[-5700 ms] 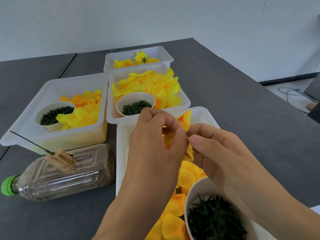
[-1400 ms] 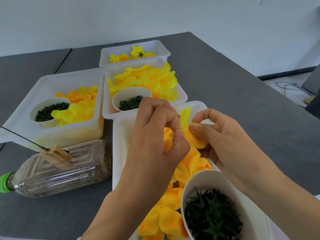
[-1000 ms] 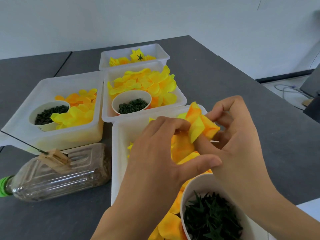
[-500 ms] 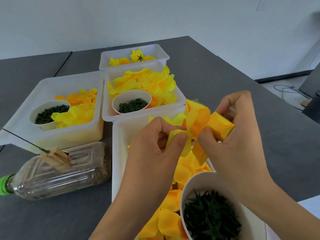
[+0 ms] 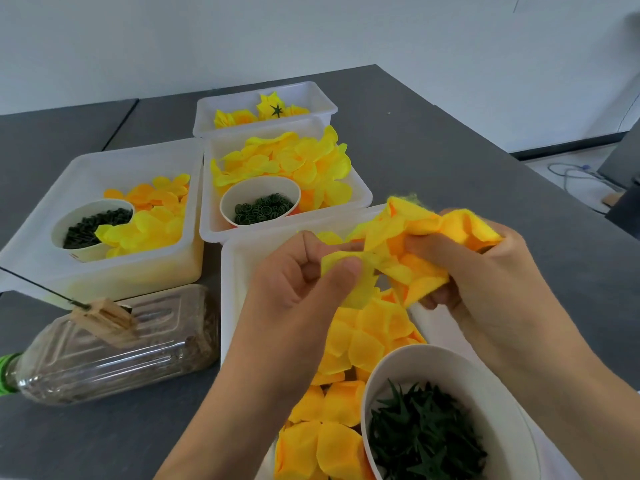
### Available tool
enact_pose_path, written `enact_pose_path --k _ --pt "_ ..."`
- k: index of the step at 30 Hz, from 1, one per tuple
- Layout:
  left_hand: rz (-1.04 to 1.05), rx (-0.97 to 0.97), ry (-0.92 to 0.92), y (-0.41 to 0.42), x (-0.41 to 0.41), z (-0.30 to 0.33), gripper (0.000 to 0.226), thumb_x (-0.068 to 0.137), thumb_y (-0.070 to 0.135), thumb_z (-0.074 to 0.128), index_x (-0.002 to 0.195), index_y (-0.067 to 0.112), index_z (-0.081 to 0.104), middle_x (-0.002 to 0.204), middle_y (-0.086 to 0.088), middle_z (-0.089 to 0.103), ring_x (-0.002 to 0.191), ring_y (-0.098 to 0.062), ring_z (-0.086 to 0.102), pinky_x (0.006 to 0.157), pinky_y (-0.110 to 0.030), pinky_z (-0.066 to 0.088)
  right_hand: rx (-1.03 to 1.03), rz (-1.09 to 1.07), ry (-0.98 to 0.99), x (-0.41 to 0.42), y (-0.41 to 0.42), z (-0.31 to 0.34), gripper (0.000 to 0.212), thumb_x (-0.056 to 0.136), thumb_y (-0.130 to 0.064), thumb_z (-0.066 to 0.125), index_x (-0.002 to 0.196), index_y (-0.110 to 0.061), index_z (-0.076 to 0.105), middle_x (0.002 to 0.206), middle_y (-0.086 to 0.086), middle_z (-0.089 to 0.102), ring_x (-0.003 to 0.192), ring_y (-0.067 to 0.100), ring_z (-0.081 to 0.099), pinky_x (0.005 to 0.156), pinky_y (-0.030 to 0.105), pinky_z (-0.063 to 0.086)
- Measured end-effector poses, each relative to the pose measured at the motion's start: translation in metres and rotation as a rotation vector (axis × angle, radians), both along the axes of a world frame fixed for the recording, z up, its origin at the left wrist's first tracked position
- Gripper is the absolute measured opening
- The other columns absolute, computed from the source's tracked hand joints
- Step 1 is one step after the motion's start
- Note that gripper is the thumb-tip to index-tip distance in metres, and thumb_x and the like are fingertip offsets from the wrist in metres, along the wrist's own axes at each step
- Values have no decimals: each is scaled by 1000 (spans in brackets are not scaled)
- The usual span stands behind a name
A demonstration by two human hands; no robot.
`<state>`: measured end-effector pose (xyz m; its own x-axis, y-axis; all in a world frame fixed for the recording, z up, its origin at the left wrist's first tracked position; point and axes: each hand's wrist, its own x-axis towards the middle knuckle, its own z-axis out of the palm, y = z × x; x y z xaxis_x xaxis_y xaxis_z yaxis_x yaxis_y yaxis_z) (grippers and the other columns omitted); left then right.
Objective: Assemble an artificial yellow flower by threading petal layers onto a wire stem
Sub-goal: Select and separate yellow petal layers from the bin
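Both hands work over the near white tray [image 5: 230, 289], close to the worktop's [image 5: 450, 140] near edge. The left hand [image 5: 294, 289] pinches a yellow petal layer [image 5: 349, 268] between thumb and fingers, its grip clamped on the fabric. The right hand [image 5: 485, 289] holds a bunched cluster of yellow petals [image 5: 429, 230], fingers curled round it. The two pieces touch between the hands. No stem wire can be made out in the bunch. Loose petals [image 5: 363, 341] lie in the tray below, beside a white cup of green calyxes [image 5: 426, 441]. Toward the left edge a plastic bottle [image 5: 114, 351] lies on its side, a wooden clothespin [image 5: 104, 318] holding a thin wire [image 5: 38, 289] on it.
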<state>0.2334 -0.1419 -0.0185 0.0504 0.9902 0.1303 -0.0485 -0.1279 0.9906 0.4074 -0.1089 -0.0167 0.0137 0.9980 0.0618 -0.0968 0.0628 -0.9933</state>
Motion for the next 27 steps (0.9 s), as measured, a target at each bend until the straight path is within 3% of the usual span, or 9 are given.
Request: enact_pose_path --k 2,5,8,10,13,15,18,24,27 --pt "-5 -17 -50 4 -2 -1 15 84 26 61 71 28 68 99 -5 75 93 -23 70 84 -43 56 36 -57 47 3 0 2 31 79 -8 67 70 12 46 56 25 49 45 23 47 43 27 41" --pt "-1 -47 -45 7 -4 -4 15 84 29 62 71 28 70 92 -14 73 95 -40 65 90 -52 53 134 -114 -35 1 -2 8 40 78 -11 68 68 16 40 61 33 40 45 25 41 42 26 41" --pt "-8 -49 65 8 -4 -4 11 82 33 62 77 25 69 90 -2 76 85 -24 70 78 -40 59 248 -127 -253 -4 -4 10 36 82 -10 67 69 16 46 63 34 47 48 39 43 37 36 39" --pt "-7 -54 195 11 -2 -4 18 84 38 62 87 21 67 86 2 75 79 -17 71 71 -38 59 276 -119 -367 -10 -5 8 29 79 -11 68 65 6 50 59 25 50 54 41 45 40 43 40" --pt "-67 -99 267 15 6 -2 31 91 48 56 100 20 64 82 6 75 78 -8 73 70 -30 58 375 -121 -520 -16 -8 10 27 78 -19 73 59 -12 54 50 5 50 46 19 45 41 31 39" --pt "-115 -99 296 16 8 -1 48 84 62 53 103 19 64 82 6 76 78 -9 73 65 -28 59 431 -104 -614 -19 -9 15 24 77 -30 68 60 -19 55 49 -2 50 48 15 49 41 23 38" --pt "-88 -74 350 16 7 0 60 82 74 47 103 21 67 84 9 75 79 -6 72 64 -29 59 472 -88 -697 -20 -9 18 23 78 -30 65 61 -20 53 49 -5 48 52 18 50 42 22 37" --pt "45 33 493 15 4 -3 28 97 38 49 89 22 70 78 7 71 75 -11 66 74 -39 56 454 -61 -759 -20 -6 16 29 80 -19 71 58 -13 52 49 -1 46 53 20 47 45 29 37" --pt "85 39 554 11 8 -6 30 98 33 47 78 19 65 69 8 67 64 -8 61 59 -24 52 465 -37 -879 -25 -6 14 31 82 -15 69 58 -13 49 48 -1 45 45 20 42 41 29 34"
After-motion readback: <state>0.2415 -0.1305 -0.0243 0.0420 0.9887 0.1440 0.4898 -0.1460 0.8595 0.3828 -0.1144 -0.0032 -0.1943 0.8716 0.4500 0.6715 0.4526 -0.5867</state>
